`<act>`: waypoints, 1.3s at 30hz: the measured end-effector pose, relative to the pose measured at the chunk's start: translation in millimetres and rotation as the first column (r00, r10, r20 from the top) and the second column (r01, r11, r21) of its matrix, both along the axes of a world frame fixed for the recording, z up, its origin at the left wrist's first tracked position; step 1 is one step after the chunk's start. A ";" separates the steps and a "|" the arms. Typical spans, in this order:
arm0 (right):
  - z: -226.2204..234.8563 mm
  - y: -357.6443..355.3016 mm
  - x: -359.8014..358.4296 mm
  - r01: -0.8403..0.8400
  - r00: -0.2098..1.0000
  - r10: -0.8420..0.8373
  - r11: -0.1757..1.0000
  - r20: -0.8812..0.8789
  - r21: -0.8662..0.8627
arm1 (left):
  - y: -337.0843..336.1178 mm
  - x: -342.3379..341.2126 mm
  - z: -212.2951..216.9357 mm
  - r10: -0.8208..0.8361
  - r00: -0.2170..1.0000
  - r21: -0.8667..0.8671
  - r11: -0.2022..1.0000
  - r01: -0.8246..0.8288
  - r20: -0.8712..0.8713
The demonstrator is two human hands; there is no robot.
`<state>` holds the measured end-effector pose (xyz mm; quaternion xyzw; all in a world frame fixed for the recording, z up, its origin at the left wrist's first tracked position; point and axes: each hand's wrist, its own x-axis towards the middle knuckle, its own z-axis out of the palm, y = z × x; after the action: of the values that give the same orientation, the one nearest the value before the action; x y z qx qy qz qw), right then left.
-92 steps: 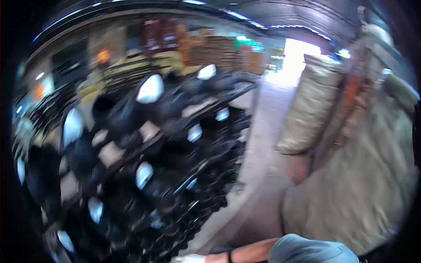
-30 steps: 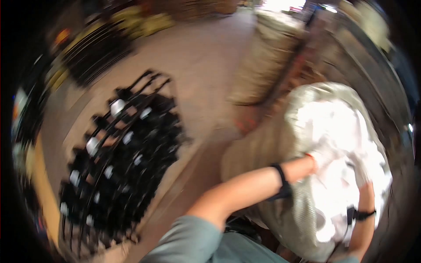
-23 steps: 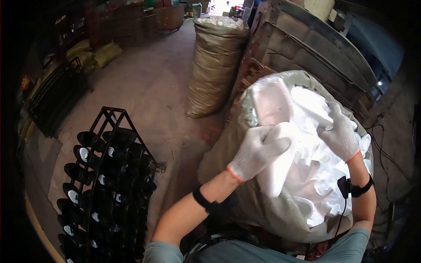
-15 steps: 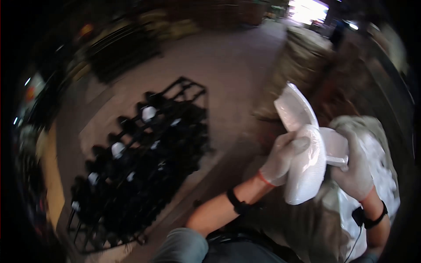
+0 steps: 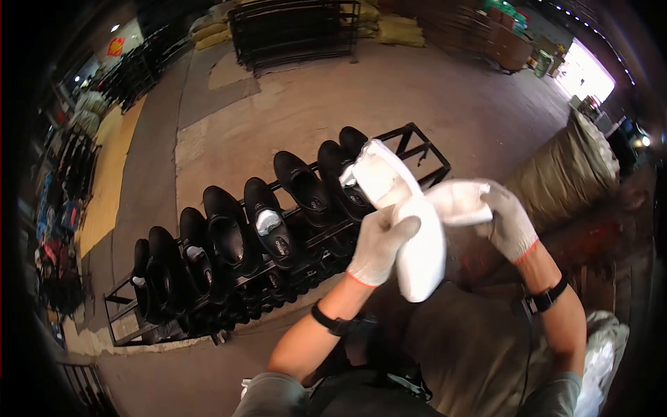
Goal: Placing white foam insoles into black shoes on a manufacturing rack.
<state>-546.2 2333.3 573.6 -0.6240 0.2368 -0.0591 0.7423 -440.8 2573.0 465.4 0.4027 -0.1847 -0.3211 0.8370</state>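
Near black shoes (image 5: 303,187), knit-gloved hands (image 5: 375,249) (image 5: 513,226) holding curved white forms (image 5: 422,254) (image 5: 458,201)

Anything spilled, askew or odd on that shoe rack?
Nothing looks spilled or toppled. One unevenness stands out: in the upper row, some black shoes have white pieces inside, while neighbouring ones show none.

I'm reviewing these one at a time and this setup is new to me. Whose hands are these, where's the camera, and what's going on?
There is no machine: a person works with their own two gloved hands. A wide fisheye camera on their head looks down, so straight edges bend. The left hand grips white moulded pieces; the right hand holds another curved white piece. Beyond them, black shoes sit on a metal rack, some with white material inside.
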 end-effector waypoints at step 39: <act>-2.6 -10.8 164.6 -0.823 0.414 0.862 0.217 -0.293 -0.526 | 34.5 19.7 5.2 -0.320 0.620 0.610 0.719 -0.334 0.716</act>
<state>-381.7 2322.5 571.0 -0.8468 -0.1943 0.2609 0.4209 -421.1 2607.5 470.7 0.7841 -0.3940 -0.1529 0.4545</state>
